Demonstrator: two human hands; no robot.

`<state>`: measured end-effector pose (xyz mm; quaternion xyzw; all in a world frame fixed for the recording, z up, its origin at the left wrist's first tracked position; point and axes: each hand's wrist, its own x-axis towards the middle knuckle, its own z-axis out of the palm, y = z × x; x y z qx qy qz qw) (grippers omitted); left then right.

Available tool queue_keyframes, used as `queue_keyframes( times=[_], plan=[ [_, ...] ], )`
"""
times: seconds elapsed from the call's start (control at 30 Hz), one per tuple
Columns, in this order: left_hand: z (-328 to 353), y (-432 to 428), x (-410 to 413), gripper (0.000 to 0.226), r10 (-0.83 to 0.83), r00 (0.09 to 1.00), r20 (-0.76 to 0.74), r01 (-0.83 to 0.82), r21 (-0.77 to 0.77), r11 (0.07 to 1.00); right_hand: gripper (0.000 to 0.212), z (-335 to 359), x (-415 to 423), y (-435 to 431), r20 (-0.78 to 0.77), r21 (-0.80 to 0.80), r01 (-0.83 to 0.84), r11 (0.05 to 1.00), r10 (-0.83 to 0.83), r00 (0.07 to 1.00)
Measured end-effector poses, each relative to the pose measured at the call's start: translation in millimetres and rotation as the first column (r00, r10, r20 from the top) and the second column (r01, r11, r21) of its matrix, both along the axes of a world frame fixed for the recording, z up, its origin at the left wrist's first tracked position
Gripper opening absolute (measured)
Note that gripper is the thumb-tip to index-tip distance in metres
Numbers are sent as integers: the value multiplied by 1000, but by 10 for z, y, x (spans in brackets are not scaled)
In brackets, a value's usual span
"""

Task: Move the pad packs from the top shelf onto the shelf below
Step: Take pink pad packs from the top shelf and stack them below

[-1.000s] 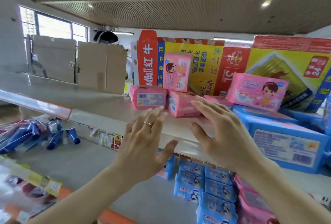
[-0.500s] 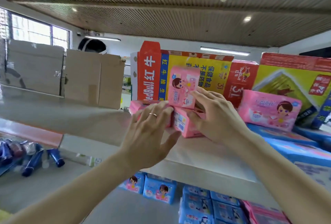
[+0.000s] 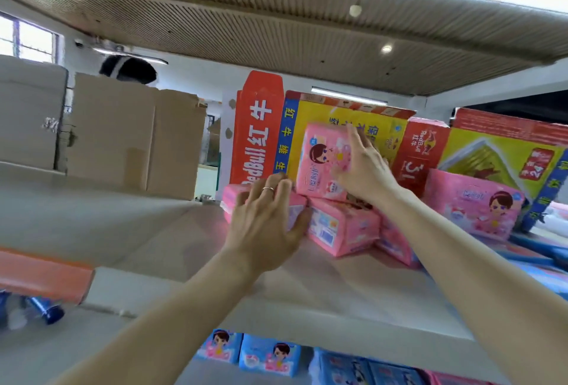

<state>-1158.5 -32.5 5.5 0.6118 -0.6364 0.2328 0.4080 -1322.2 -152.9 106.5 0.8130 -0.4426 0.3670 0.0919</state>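
Now both hands are on the pink packs, top shelf

Up on the grey top shelf (image 3: 129,231), brown cardboard boxes (image 3: 123,135) stand at the left and a tall red and yellow drink carton (image 3: 258,126) stands at the back. In front of the carton sits a cluster of pink pad packs: one upright pack (image 3: 316,157) leans on two flat packs, a left one (image 3: 235,200) and a middle one (image 3: 341,227). Another pink pack (image 3: 473,203) lies further right. Blue packs (image 3: 270,354) sit on the shelf below.

The left hand (image 3: 264,224) lies spread over the left flat pack, fingers across its top and thumb against its front. The right hand (image 3: 362,169) presses straight, fanned fingers against the upright pack. A ring (image 3: 267,189) shows on the left hand.
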Motion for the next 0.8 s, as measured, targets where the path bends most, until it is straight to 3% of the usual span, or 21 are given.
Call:
queue_keyframes(
  times=[0.17,0.27,0.37,0.47,0.57,0.7,0.8],
  plan=[
    [-32,-8,54,45,-35,999,-38,36,17,999,93,19,55,-70,31,-157,98,983,-94,995],
    [-35,-15,65,44,-18,1000,-23,18,-4,1000,95,-30,4,24,56,-153,-26,988,35,998],
    [-18,0,56,44,-52,998,-18,51,-42,998,80,-79,-79,216,101,-152,-136,979,152,983],
    [-40,-27,71,51,-145,983,-112,136,-85,987,78,-206,-239,442,222,-238,-169,956,223,949],
    [-24,-103,104,73,-316,917,-242,300,-105,948,79,-367,-405,734,457,-260,-258,930,354,816],
    [21,-62,18,78,-648,692,-318,618,-204,759,76,-575,-589,1084,693,-247,-482,841,501,518],
    [2,91,-87,78,-760,549,-348,739,-222,636,68,-697,-714,1296,784,-208,-563,799,481,392]
  ],
)
